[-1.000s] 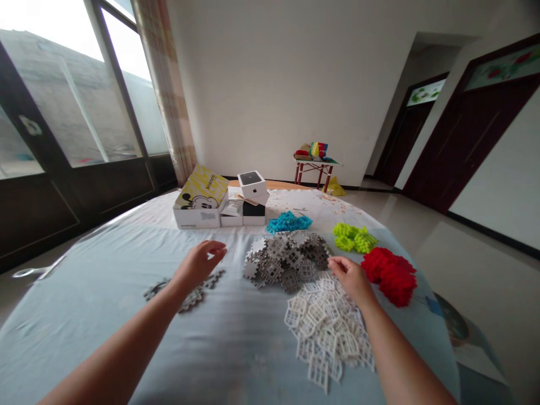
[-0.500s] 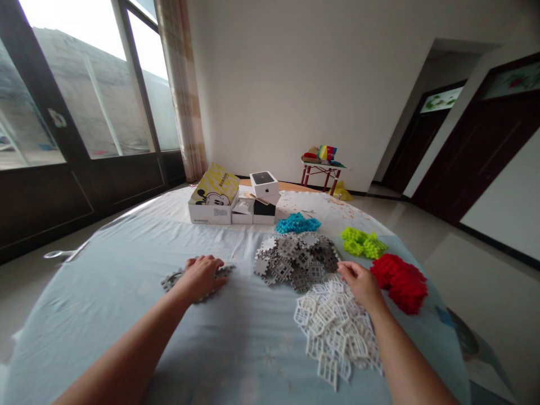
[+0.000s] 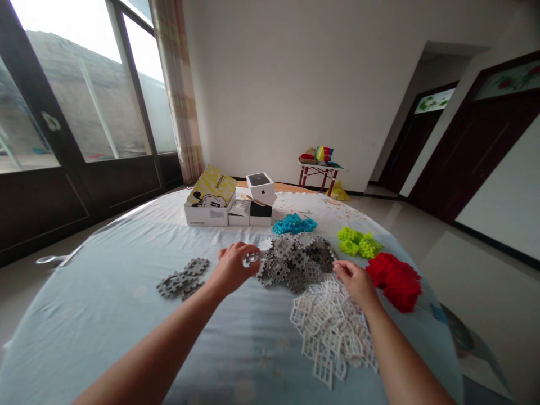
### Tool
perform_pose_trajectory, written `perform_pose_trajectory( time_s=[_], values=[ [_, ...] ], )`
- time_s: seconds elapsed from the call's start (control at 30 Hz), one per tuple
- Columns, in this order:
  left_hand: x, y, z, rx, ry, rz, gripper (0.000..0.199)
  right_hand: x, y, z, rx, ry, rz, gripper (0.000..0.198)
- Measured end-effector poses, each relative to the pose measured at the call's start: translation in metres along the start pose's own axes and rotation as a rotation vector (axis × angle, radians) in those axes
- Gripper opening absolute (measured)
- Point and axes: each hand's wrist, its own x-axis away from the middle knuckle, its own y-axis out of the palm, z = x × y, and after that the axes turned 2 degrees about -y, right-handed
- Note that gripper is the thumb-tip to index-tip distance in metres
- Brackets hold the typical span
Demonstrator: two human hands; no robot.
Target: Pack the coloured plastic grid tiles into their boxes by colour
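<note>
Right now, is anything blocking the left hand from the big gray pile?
Nothing visible is. The left hand is at the left edge of the gray pile; I can't tell if they touch.

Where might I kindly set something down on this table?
Bare cloth lies between the left forearm and the white lattice pieces, and left of the small grey cluster. It's crowded around the right hand, grey pile and red pile.
</note>
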Motion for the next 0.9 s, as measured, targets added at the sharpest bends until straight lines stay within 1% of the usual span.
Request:
perform_pose_trajectory(
  time_s=[0.13, 0.2, 0.3, 0.37, 0.47, 0.53, 0.6, 0.7, 0.77, 0.83, 0.9],
  values=[
    [-0.029, 0.02, 0.03, 0.054, 0.042, 0.041, 0.027, 0.0, 0.0, -0.001, -0.008, -0.003, -0.002, 0.036],
    [-0.043, 0.029, 0.041, 0.066, 0.034, 0.069, 0.034, -0.001, -0.001, -0.001, -0.009, -0.002, -0.012, 0.037],
    [-0.053, 0.035, 0.045, 0.065, 0.021, 0.097, 0.052, -0.001, -0.001, 0.0, -0.007, -0.006, -0.017, 0.038],
    [-0.052, 0.034, 0.04, 0.047, 0.02, 0.1, 0.055, -0.002, -0.002, 0.002, -0.006, -0.012, -0.009, 0.038],
    [-0.041, 0.023, 0.021, -0.002, -0.015, 0.088, 0.044, -0.002, -0.001, 0.004, -0.001, -0.013, -0.012, 0.036],
    [-0.033, 0.011, 0.001, -0.044, -0.072, 0.071, 0.039, -0.002, 0.0, 0.004, -0.003, -0.007, -0.02, 0.036],
    [-0.024, -0.002, -0.021, -0.089, -0.141, 0.048, 0.038, -0.001, 0.001, 0.004, -0.014, 0.002, -0.027, 0.036],
    [-0.01, -0.019, -0.058, -0.174, -0.269, 0.009, 0.043, 0.0, 0.003, 0.003, -0.03, 0.012, -0.025, 0.035],
    [-0.001, -0.027, -0.08, -0.24, -0.358, -0.029, 0.05, 0.0, 0.003, 0.002, -0.032, 0.011, -0.019, 0.035],
    [0.008, -0.031, -0.098, -0.299, -0.435, -0.065, 0.057, 0.0, 0.003, 0.002, -0.032, 0.012, -0.02, 0.035],
    [0.015, -0.034, -0.111, -0.336, -0.483, -0.103, 0.059, 0.0, 0.002, 0.003, -0.03, 0.017, -0.027, 0.036]
  ],
)
